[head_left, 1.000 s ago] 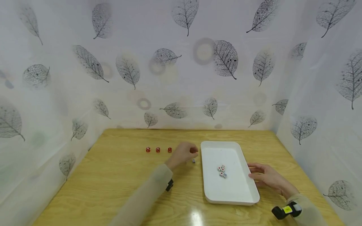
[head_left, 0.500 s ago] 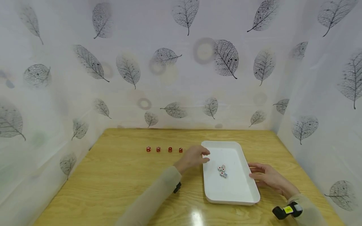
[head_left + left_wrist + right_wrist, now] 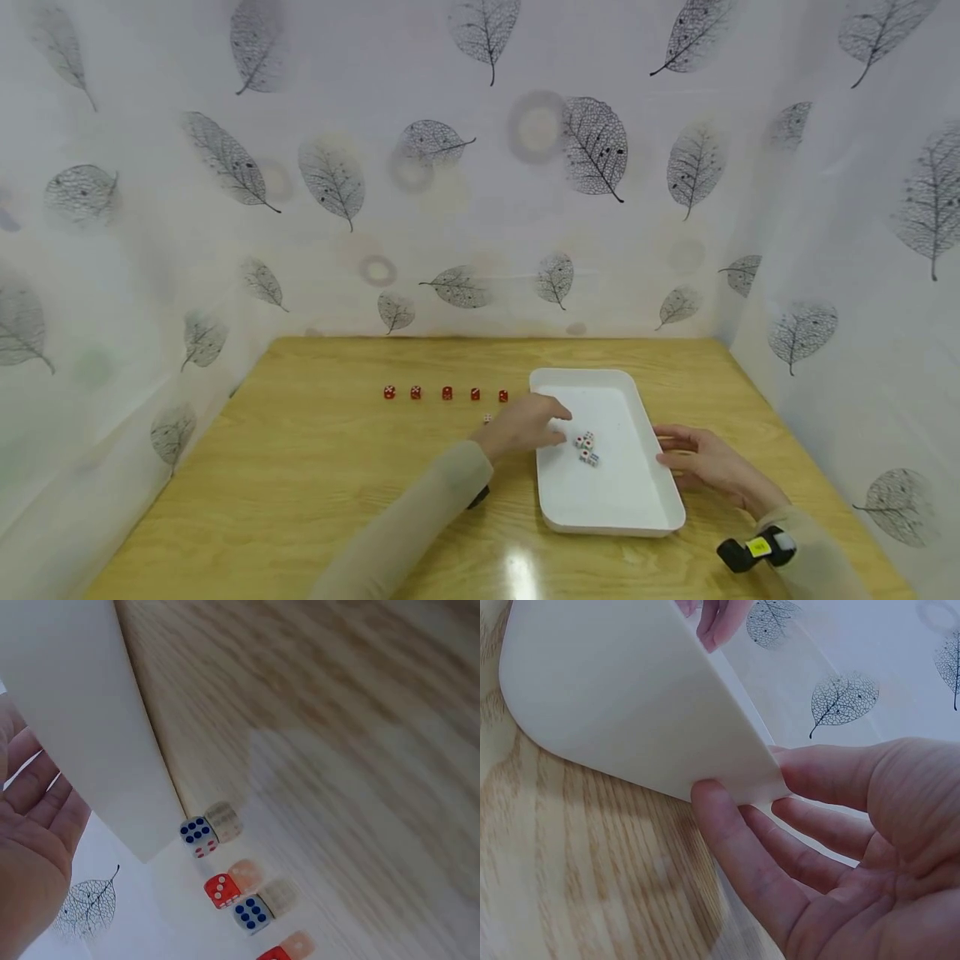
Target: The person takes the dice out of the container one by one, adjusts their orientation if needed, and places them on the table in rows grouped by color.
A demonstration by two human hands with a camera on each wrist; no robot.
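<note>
My left hand (image 3: pixel 525 427) reaches over the left rim of the white tray (image 3: pixel 611 508), fingers loosely bent, thumb apart, nothing seen in them. Just right of its fingertips, a cluster of several white dice (image 3: pixel 587 448) lies on the tray floor. My right hand (image 3: pixel 708 465) holds the tray's right wall; in the right wrist view its thumb is at the rim and its fingers (image 3: pixel 720 817) press the outer side. Left of the tray, several red dice (image 3: pixel 447 393) form a row. A white die (image 3: pixel 487 418) sits in front of them; the left wrist view shows another white die (image 3: pixel 198 836) beside the tray.
The wooden table (image 3: pixel 300 475) ends at a pale curtain (image 3: pixel 480 217) with a leaf print, at the back and both sides. The left forearm crosses the front of the table. The tray's wall stands between the dice row and the cluster.
My left hand has moved right, from the table beside the tray to above its inside. More red dice and a white die have come into sight behind it. The right hand stays on the tray.
</note>
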